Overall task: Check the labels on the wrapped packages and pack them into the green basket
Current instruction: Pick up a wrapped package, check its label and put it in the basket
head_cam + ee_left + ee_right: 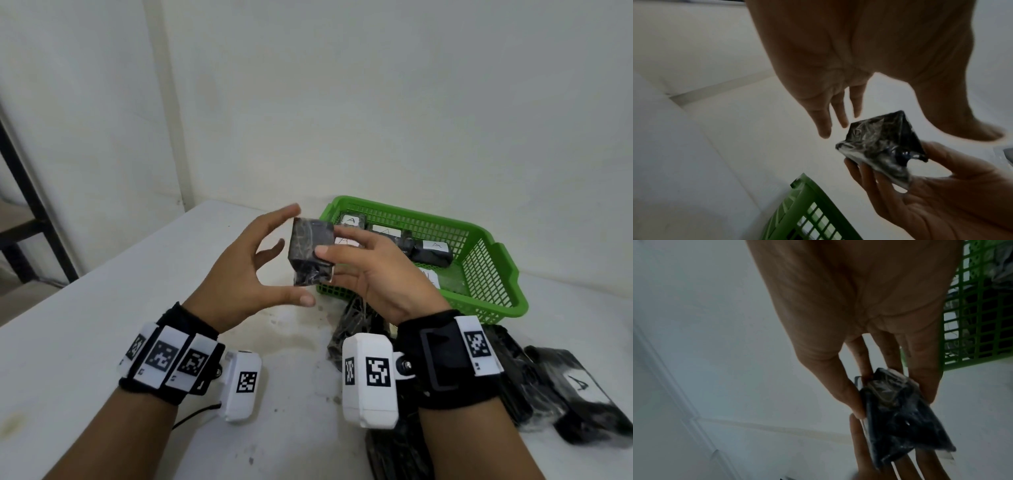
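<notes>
**Black film, small block: a light parcel that wants a grip on its flat sides**

Black glossy wrap covers the package [311, 251] held up in the air between both hands, just in front of the near-left corner of the green basket [493, 270]. The right hand [371, 274] pinches it, thumb on the near face and fingers [927, 386] behind the far side, so that hand is clamped on it. The left hand [239, 270] is spread wide with straight fingers [824, 125]; one fingertip reaches the top corner, though whether it truly touches is hard to tell.

Judging by the easy one-hand pinch, the block is light and fairly stiff inside. The film looks wrinkled and slick, with a loose sealed flap at the lower end, so a hold on that flap would likely slip or tear. The broad flat faces seem the safest places to grip.

No white label faces the head camera here; it may sit on a hidden side. Several labelled packages [430, 251] already lie in the basket, and more wrapped ones [579, 394] wait on the desk [85, 342] near the right wrist.
</notes>
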